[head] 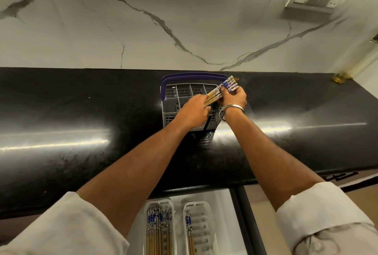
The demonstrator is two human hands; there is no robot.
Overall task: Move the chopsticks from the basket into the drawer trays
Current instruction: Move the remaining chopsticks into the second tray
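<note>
Head view: a bundle of chopsticks (223, 90) is gripped by both the left hand (193, 112) and right hand (234, 97) above the basket (169, 99), likely gathered for one carry to the drawer trays (159, 226).

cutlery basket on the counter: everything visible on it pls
The basket is grey plastic with slotted mesh walls, inner dividers forming several compartments, and a purple handle folded toward the back. It stands upright on the black countertop near the wall. Both hands hover over it; the visible compartments look empty.
</note>
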